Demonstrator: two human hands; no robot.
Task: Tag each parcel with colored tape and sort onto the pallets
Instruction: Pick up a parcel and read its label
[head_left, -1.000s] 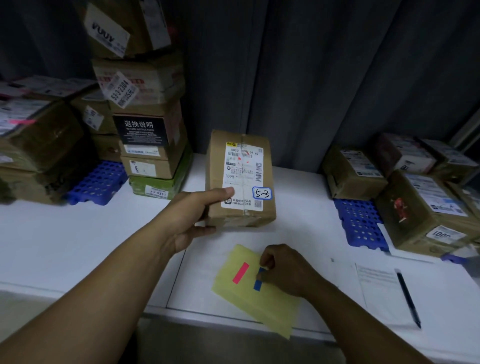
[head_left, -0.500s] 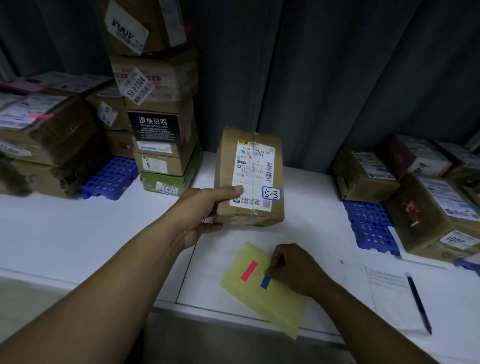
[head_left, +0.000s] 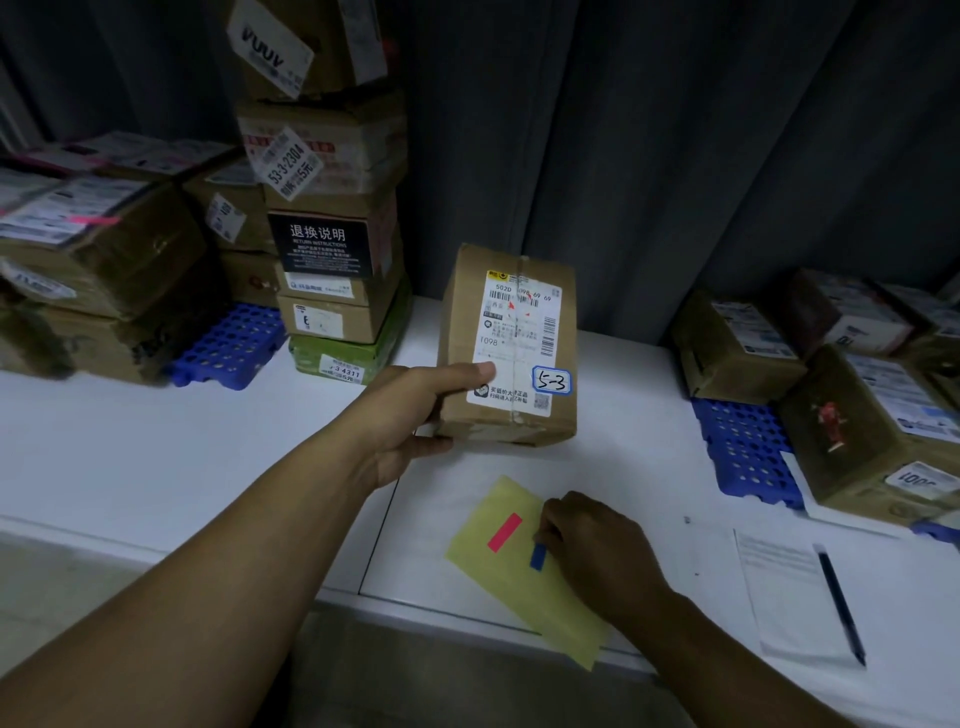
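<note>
Tagging step: left grip (head_left: 415, 415) is clasping the parcel (head_left: 511, 332), right grip (head_left: 587, 551) before it is pinching blue tape (head_left: 538, 558), probably needing a clean peel next.

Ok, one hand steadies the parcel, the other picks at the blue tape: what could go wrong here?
The yellow sheet overhangs the table edge unpinned; peeling the blue strip with the right hand may drag it off. The parcel stands on end, steadied only by the left hand, so it may topple if released.
</note>
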